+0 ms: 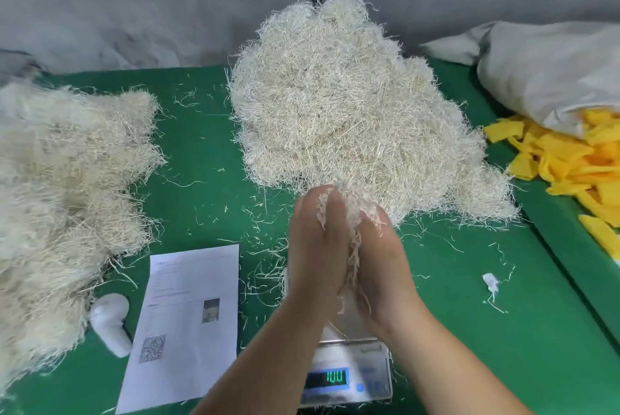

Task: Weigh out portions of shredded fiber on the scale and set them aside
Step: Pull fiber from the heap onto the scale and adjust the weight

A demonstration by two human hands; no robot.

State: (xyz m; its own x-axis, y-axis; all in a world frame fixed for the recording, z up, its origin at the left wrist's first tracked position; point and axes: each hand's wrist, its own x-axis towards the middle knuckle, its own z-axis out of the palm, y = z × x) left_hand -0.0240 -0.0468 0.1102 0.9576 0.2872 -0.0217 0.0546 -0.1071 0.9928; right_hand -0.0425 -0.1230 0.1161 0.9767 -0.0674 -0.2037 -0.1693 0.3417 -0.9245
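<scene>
Shredded fiber [352,247] tuft pressed between left hand [317,247] and right hand [385,263] above scale [349,371]; grip: flat palms sandwiching wisp. Likely featherlight, soft, sheds strands; best cupped from both sides.

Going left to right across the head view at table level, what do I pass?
Set-aside fiber heap → white plastic object → printed sheet → left hand and right hand pressing a fiber portion over the scale → white scrap → yellow pieces.
</scene>
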